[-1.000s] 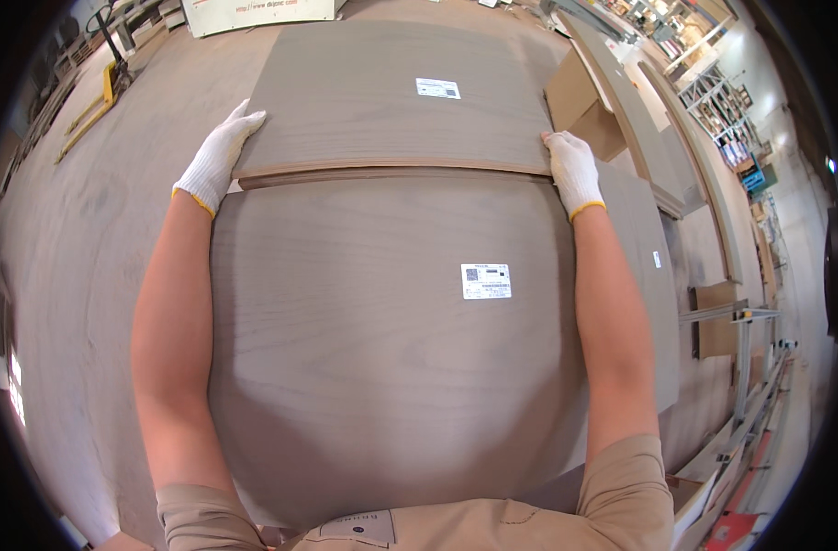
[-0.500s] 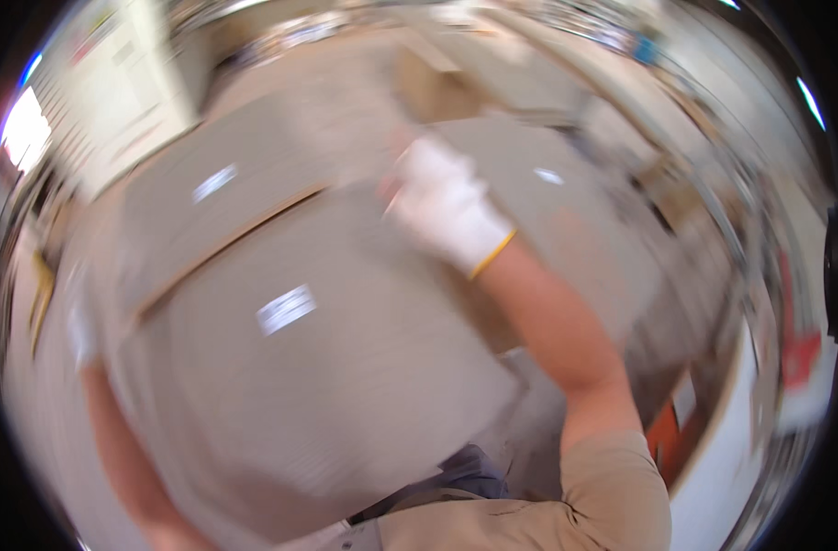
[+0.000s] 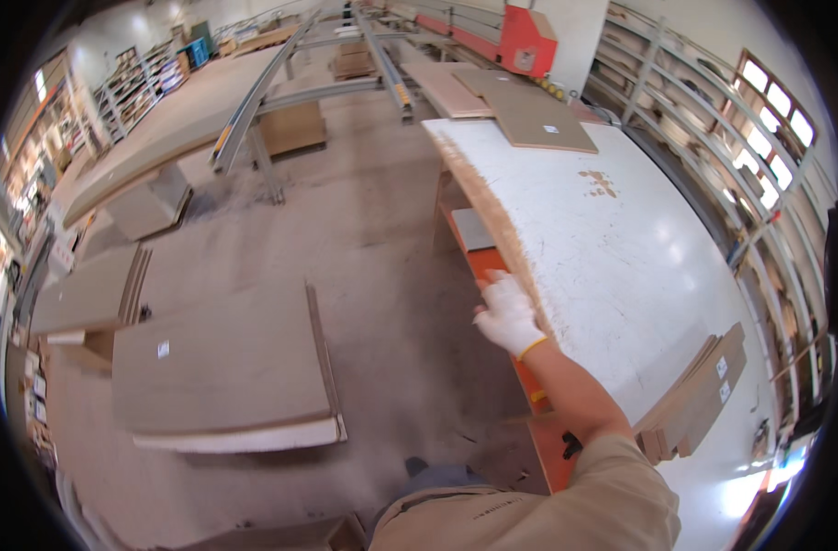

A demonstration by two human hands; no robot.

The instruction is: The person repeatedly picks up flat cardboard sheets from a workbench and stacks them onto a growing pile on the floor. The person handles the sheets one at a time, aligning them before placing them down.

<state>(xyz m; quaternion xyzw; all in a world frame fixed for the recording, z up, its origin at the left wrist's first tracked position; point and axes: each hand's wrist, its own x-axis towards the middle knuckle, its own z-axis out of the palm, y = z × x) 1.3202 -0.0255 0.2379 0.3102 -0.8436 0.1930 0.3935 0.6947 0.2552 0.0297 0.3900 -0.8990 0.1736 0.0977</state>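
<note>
My right hand wears a white work glove with a yellow cuff and bare fingertips. It hovers by the worn, chipped edge of a white-topped workbench; whether it touches the edge I cannot tell. Its fingers are loosely apart and nothing shows in them. Below the bench top is an orange shelf, and a small grey board lies farther along it. My left hand is out of view.
Brown board strips lie stacked on the bench's near right. Larger brown panels rest at its far end, near a red machine housing. Stacked panels stand low at left. Metal rails run ahead; shelving lines the right.
The view has swung right, from large labelled brown panels close below to the white workbench. My left hand has left the view. My right hand is now beside the bench edge.
</note>
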